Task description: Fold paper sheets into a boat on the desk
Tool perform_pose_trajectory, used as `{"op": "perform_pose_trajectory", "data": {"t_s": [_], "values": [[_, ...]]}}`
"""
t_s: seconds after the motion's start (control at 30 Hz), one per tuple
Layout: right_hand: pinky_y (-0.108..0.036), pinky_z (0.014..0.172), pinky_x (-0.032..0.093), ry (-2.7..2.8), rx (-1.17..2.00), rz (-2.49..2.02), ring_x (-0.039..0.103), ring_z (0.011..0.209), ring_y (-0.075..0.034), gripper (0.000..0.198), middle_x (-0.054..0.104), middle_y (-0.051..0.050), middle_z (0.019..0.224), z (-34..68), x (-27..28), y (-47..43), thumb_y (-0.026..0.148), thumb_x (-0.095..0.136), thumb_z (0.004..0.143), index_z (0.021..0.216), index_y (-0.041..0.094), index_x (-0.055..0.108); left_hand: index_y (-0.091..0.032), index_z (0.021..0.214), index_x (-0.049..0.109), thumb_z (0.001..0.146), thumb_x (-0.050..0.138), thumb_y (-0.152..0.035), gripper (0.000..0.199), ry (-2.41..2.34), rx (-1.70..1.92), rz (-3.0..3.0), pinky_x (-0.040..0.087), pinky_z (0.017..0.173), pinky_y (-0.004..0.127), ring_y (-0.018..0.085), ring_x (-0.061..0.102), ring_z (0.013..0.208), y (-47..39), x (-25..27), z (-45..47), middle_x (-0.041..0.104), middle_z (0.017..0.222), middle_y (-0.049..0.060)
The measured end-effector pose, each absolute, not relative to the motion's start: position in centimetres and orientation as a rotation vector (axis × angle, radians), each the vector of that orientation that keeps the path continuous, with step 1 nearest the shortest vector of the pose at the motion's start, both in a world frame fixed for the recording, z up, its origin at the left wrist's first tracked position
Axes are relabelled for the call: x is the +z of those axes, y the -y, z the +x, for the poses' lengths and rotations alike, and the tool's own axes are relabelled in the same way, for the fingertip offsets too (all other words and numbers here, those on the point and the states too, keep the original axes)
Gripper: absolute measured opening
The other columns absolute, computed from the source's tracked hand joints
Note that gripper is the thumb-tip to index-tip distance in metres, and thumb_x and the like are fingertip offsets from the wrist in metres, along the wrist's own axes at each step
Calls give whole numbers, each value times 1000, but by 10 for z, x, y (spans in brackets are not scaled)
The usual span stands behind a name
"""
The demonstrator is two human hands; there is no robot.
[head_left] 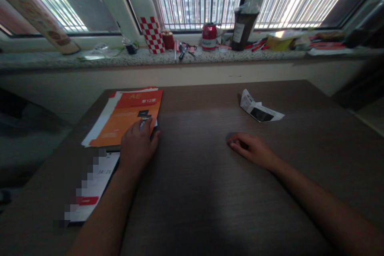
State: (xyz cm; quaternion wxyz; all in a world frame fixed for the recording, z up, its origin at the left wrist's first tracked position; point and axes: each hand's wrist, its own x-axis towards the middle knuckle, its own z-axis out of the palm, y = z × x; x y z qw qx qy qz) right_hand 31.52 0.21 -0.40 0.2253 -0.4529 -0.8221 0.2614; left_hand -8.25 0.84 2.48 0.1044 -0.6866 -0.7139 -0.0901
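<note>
My left hand rests on the lower right part of an orange booklet, fingers forward and thumb held apart. By its fingertips is a small silvery shape; whether it is a loose object or print on the cover I cannot tell. My right hand lies on the dark wooden table, its fingers curled in toward the thumb. Anything between those fingertips is too small and dark to make out. Beyond this hand, a folded piece of printed paper stands partly raised on the tabletop.
A phone with a lit screen lies beside my left forearm. Along the stone windowsill stand a red-and-white checkered bottle, a red can, a dark drink cup and small clutter. Windows and railings are behind.
</note>
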Motion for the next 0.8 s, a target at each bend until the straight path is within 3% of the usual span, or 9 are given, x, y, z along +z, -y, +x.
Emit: {"op": "perform_pose_trajectory", "data": {"t_s": [0.5,0.8], "values": [[-32,70,49,2264,723,-1240,65,75,-19,25,71,-2,87,316,-7,-3,41,56,105,116,25,72,-15,153,51,110,33,-33,49,2263,-239,-2078,61,85,54,40,67,122,-8,27,-81,63,146,20],[-31,71,48,2261,735,-1229,65,76,-18,24,71,-3,90,316,-6,-3,39,56,105,114,24,71,-25,158,47,112,31,-32,49,2389,-70,-1990,59,70,47,40,78,93,-6,38,-76,78,107,19]]}}
